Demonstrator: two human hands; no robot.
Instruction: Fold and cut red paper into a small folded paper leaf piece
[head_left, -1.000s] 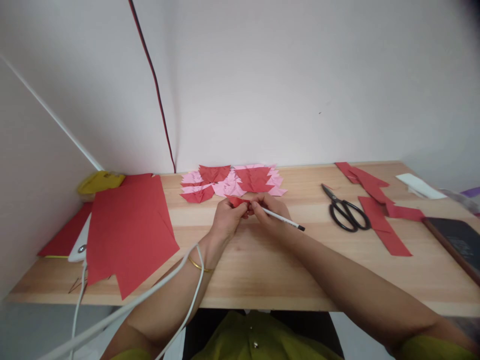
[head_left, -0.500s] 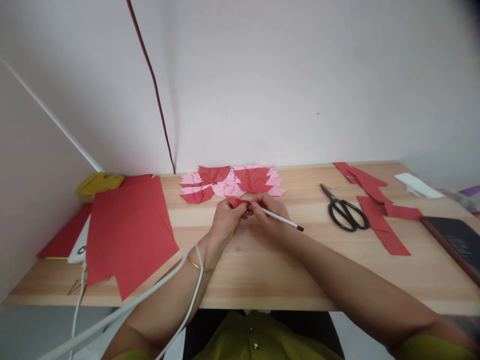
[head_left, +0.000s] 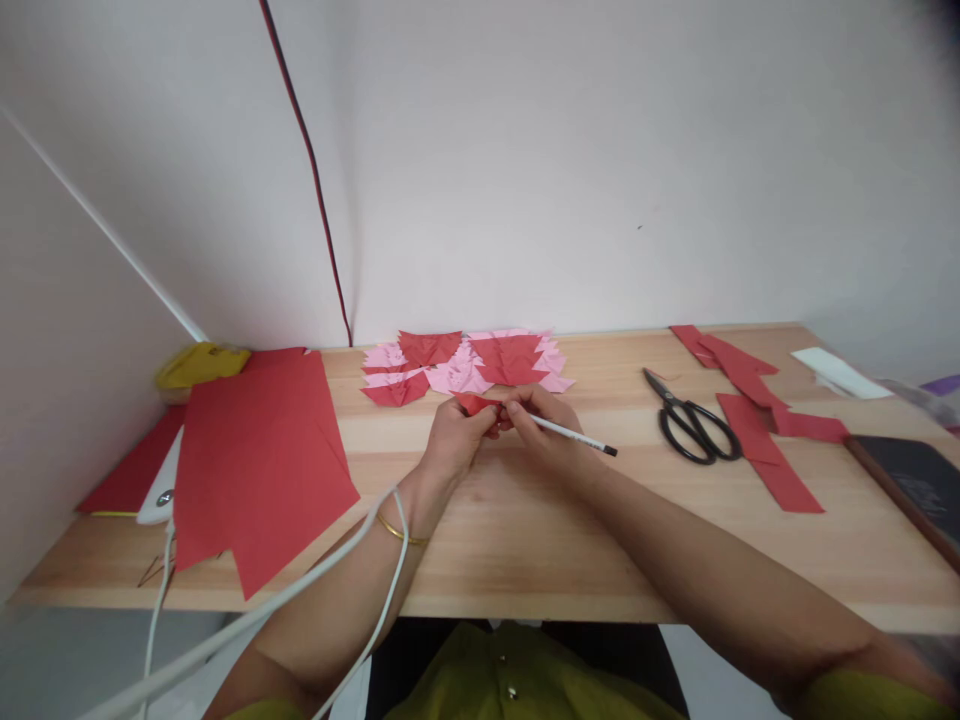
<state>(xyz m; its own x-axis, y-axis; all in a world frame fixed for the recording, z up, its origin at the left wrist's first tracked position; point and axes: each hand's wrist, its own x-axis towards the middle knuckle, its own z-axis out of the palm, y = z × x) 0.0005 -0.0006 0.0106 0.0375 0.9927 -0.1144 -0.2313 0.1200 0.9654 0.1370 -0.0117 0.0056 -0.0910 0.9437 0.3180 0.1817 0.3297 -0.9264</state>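
Between my fingers is a small folded piece of red paper (head_left: 474, 403), mostly covered by my hands. My left hand (head_left: 456, 437) is closed on it, thumb toward the middle. A white pencil (head_left: 574, 434) with a black end is gripped in my right hand (head_left: 551, 425), its other end lying at the red paper; the tip is hidden by my fingers. Just beyond my hands, several folded pink paper pieces (head_left: 459, 374) and red paper pieces (head_left: 510, 357) with jagged edges lie by the wall.
Large red sheets (head_left: 259, 460) lie at the left near a yellow pouch (head_left: 201, 367). Black-handled scissors (head_left: 690, 425) and red paper strips (head_left: 772, 465) are to the right. A dark phone-like device (head_left: 911, 490) sits at the right edge. A white cable (head_left: 300, 585) crosses my left forearm.
The pencil's black end has shifted slightly right and the pencil has slid a little in my right hand. My left hand keeps hold of the red paper. The view has moved slightly.
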